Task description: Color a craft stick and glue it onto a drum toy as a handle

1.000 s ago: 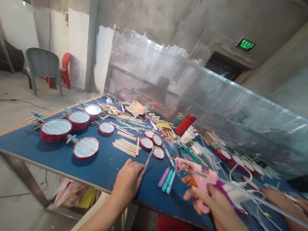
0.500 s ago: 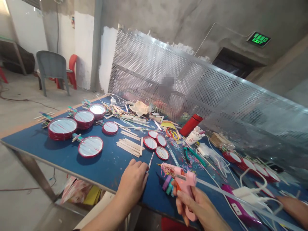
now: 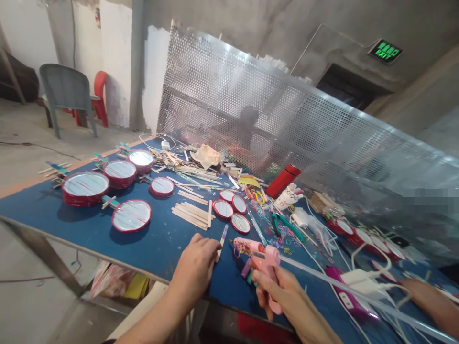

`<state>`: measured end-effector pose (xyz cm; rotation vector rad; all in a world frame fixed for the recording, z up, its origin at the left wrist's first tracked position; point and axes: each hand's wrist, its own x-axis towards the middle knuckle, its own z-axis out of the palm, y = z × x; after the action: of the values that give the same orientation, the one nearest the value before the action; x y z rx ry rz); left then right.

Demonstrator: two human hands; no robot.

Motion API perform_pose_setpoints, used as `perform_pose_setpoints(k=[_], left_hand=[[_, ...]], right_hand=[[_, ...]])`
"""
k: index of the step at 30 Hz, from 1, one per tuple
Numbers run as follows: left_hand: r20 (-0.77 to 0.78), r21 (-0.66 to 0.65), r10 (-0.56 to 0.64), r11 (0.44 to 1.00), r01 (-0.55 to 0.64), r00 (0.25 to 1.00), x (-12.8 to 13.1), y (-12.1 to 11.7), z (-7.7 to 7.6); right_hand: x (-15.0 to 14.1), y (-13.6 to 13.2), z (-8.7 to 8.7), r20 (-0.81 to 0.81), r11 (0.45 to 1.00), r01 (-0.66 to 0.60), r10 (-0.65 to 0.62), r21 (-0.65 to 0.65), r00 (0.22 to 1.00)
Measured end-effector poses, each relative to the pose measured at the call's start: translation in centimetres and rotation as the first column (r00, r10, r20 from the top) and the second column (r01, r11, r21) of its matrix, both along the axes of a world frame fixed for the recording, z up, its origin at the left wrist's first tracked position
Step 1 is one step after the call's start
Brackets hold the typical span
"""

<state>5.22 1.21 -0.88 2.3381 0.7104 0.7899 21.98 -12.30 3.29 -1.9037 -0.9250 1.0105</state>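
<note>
My left hand [image 3: 193, 265] is closed on a flat wooden craft stick [image 3: 222, 241] with a purple-tinted end, held against the blue table [image 3: 89, 227] near its front edge. My right hand [image 3: 281, 289] grips a pink glue gun [image 3: 260, 258] with a clear glue stick [image 3: 322, 274] trailing out of its back. The gun's nozzle points left, a short way from the stick's tip. Coloured markers [image 3: 246, 272] lie partly hidden under the gun.
Round red-rimmed mirrors [image 3: 131, 215] and a row of plain sticks [image 3: 191, 213] lie ahead. A red bottle [image 3: 283, 180], green pliers [image 3: 283, 224], cords and a white power strip [image 3: 360, 279] sit to the right. A perforated metal screen [image 3: 287, 119] backs the table. Another person's arm [image 3: 430, 301] rests at far right.
My right hand has carried the glue gun leftward, bringing its nozzle close to the stick in my left hand. The left hand has stayed in place with the stick.
</note>
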Motion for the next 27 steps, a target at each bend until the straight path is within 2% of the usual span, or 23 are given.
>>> perform_pose_setpoints(k=[5,13,17,22,27], left_hand=[[-0.002,-0.031,-0.022,0.999,0.022,1.0,-0.1,-0.1,0.1],[-0.069,0.004,-0.065,0.998,0.065,0.996,-0.3,-0.2,0.7],[-0.081,0.1,-0.084,0.991,0.092,0.993,-0.3,-0.6,1.2],[-0.219,0.252,-0.104,0.955,0.159,0.97,-0.2,-1.0,1.1],[-0.238,0.292,-0.083,0.944,0.153,0.968,0.0,-1.0,0.4]], right_hand=[[-0.2,0.6,-0.2,-0.028,1.0,-0.015,0.014,-0.023,1.0],[-0.7,0.8,0.5,-0.014,1.0,-0.003,0.002,-0.031,1.0],[-0.6,0.4,1.0,-0.006,0.999,0.012,-0.012,-0.04,1.0],[-0.6,0.4,0.9,0.004,0.998,-0.018,0.019,-0.068,1.0],[-0.6,0.8,0.3,0.076,0.998,-0.008,0.013,-0.063,0.997]])
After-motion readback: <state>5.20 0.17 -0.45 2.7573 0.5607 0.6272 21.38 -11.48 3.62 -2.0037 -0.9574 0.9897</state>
